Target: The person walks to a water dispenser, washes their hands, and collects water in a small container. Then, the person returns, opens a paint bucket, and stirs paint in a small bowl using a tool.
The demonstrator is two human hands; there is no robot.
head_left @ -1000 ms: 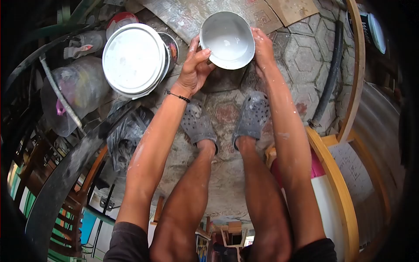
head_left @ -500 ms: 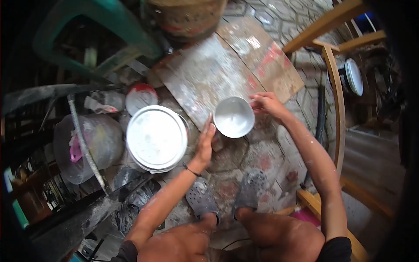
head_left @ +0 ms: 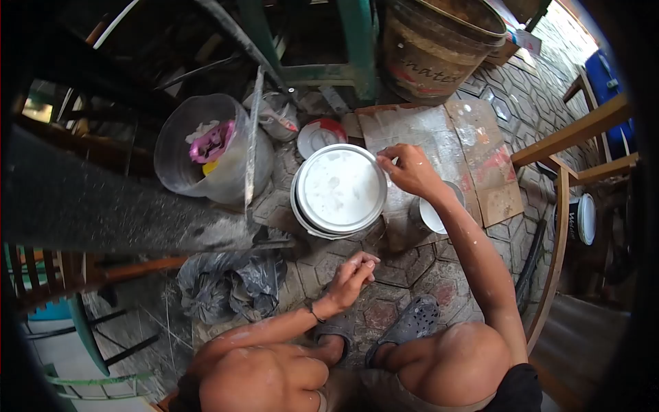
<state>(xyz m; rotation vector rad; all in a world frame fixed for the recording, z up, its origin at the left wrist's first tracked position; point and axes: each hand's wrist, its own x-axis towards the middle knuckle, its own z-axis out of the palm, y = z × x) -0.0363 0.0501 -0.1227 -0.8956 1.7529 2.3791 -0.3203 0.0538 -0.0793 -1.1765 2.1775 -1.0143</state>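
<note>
A white round lid (head_left: 341, 187) sits on a bucket (head_left: 301, 209), with a dark strip showing below the lid on its left side. At the lid's right edge, my right hand (head_left: 410, 172) has its thumb and fingers closed on the rim. My left hand (head_left: 351, 281) hovers in front of the bucket, fingers curled together and apart from it; no object shows in them. Partly hidden behind my right forearm, a pale metal cup (head_left: 434, 214) stands on the stained cardboard (head_left: 412, 137).
A red-rimmed lid (head_left: 320, 136) and a clear tub (head_left: 175, 154) with pink wrapping lie left of the bucket. Black plastic bags (head_left: 233, 285) are nearer me. A large dirty bucket (head_left: 436, 58) stands behind; a wooden frame (head_left: 559, 233) is at right.
Both hands have left the metal cup, which now stands on the cardboard. My right hand has moved to the lid's edge; my left hand has curled. The view has turned left.
</note>
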